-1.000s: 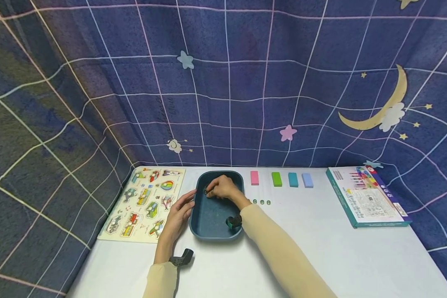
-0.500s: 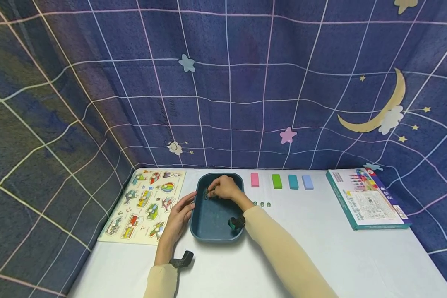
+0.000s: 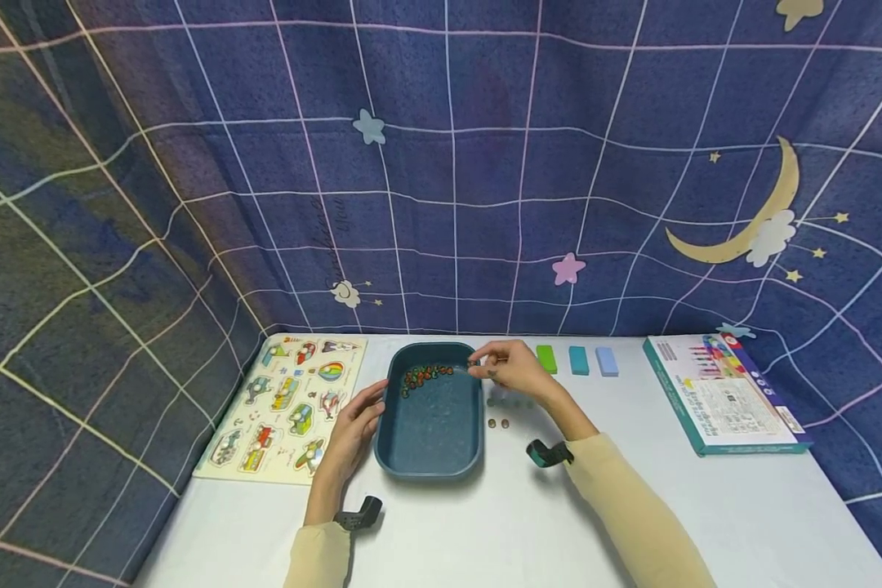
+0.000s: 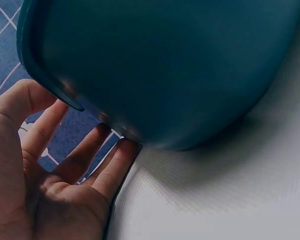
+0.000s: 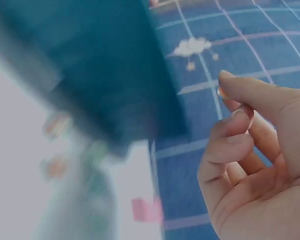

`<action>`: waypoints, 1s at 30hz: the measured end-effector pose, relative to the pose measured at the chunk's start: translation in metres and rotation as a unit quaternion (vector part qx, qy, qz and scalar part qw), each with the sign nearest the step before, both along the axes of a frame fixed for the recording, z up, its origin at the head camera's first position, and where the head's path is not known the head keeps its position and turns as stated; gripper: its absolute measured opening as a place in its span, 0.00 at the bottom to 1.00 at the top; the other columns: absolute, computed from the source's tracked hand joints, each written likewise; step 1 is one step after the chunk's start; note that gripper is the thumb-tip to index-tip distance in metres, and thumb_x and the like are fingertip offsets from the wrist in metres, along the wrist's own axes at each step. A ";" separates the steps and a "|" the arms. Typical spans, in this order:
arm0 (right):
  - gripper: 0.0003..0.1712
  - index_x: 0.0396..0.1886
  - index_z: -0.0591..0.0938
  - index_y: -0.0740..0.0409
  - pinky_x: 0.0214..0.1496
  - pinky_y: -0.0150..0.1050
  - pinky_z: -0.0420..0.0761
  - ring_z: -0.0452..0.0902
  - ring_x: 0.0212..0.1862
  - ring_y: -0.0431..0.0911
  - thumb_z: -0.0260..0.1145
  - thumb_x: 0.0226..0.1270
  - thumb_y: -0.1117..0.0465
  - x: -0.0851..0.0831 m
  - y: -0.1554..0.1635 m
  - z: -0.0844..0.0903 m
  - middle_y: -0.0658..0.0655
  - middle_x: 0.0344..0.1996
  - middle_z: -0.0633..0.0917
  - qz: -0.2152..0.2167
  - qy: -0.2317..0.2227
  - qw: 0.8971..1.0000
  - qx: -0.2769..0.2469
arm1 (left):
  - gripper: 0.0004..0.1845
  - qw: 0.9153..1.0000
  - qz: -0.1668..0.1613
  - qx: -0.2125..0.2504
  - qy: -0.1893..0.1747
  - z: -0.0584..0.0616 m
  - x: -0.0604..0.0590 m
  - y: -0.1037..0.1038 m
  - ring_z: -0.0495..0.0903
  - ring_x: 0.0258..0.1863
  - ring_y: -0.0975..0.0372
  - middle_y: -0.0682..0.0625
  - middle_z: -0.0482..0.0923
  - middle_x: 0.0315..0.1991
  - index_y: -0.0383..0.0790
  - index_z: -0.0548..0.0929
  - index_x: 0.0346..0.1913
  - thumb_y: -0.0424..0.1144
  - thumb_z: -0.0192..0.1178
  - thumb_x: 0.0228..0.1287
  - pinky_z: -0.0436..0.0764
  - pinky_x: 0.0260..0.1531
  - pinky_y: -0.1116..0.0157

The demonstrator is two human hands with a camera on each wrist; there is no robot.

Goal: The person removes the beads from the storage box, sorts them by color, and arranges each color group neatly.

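Orange bead (image 5: 222,93), presumably light and slippery, best gripped across its sides, is pinched in the right hand (image 3: 513,369) near the tray (image 3: 429,433), whose opposite side the spread left hand (image 3: 354,423) touches.

One tray (image 3: 426,437) stands at centre. Inside it, between ten and one o'clock, lie small red and green pieces (image 3: 420,376), more than a dozen, too crowded for an exact count. From the tray, two brownish pieces (image 3: 492,423) lie at three; the green pieces (image 3: 491,402) near them are too shaded to number. Two hands: one left hand (image 3: 354,422) at nine, one right hand (image 3: 518,371) at two, pinching one small piece (image 5: 222,93). Four blocks: one green block (image 3: 546,359), one teal block (image 3: 578,360) and one light-blue block (image 3: 607,362) toward half past two, plus one pink block (image 5: 146,210) in the right wrist view. One picture board (image 3: 282,408) at nine; one flat box (image 3: 723,396) at three.
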State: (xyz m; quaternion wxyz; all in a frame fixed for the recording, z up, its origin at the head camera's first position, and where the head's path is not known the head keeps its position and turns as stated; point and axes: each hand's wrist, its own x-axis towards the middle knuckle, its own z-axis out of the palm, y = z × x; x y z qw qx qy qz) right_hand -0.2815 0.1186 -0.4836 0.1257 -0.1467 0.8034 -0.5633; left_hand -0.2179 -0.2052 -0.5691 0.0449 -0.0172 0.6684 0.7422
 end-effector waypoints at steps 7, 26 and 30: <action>0.08 0.45 0.91 0.59 0.23 0.29 0.65 0.65 0.21 0.36 0.74 0.67 0.65 0.026 0.052 -0.034 0.47 0.20 0.78 -0.017 0.059 0.995 0.085 | 0.28 1.000 -0.010 0.015 0.010 0.002 0.000 -0.002 0.82 0.61 0.68 0.37 0.68 0.78 0.36 0.71 0.77 0.34 0.58 0.77 0.85 0.57 0.74; 0.07 0.44 0.90 0.55 0.18 0.29 0.68 0.69 0.15 0.38 0.75 0.67 0.64 0.053 0.072 -0.063 0.47 0.19 0.74 0.031 0.031 0.991 0.128 | 0.28 1.000 -0.002 0.020 0.009 -0.002 -0.001 0.001 0.83 0.58 0.69 0.36 0.69 0.77 0.35 0.72 0.76 0.34 0.58 0.77 0.86 0.57 0.72; 0.09 0.45 0.90 0.56 0.19 0.28 0.68 0.71 0.16 0.37 0.75 0.67 0.64 0.053 0.073 -0.060 0.47 0.21 0.75 0.036 0.037 0.991 0.125 | 0.28 1.000 0.000 0.013 0.005 -0.001 0.000 0.000 0.83 0.58 0.70 0.37 0.69 0.77 0.36 0.73 0.76 0.35 0.59 0.77 0.86 0.56 0.73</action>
